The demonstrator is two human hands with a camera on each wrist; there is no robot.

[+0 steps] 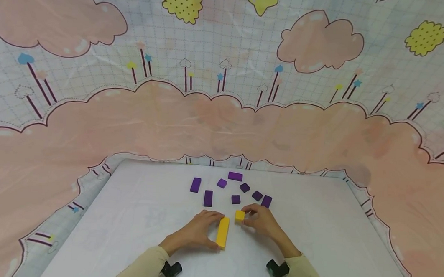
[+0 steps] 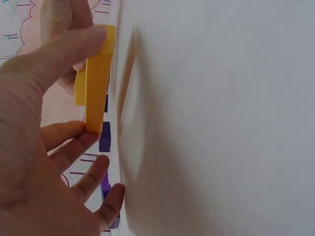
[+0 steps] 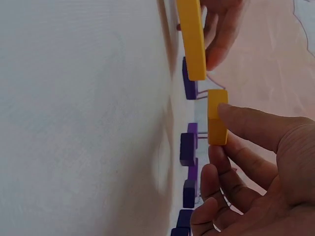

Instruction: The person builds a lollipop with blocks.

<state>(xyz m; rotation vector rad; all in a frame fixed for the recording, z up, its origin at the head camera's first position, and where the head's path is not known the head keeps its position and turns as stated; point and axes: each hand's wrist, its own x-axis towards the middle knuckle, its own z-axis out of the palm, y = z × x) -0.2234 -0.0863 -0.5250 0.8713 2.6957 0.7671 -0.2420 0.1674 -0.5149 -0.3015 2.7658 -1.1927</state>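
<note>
My left hand point(image 1: 199, 230) grips a long yellow block point(image 1: 222, 233) by its two ends, thumb at the near end and fingertips at the far one. In the left wrist view this long block point(image 2: 96, 93) is raised off the white tabletop, and the ring and little fingers are spread away from it. A small yellow block point(image 1: 239, 217) is pinched between the thumb and fingers of my right hand point(image 1: 261, 221). The right wrist view has the small block point(image 3: 217, 118) just beside the end of the long one point(image 3: 193, 44), with a narrow gap between them.
Several purple blocks, some oblong like this one point(image 1: 208, 198) and some short like this one point(image 1: 235, 199), lie scattered beyond the hands on the white table point(image 1: 127, 217). A patterned cloth point(image 1: 215, 125) hangs behind the table. Black wrist devices point(image 1: 277, 268) sit by both sleeves.
</note>
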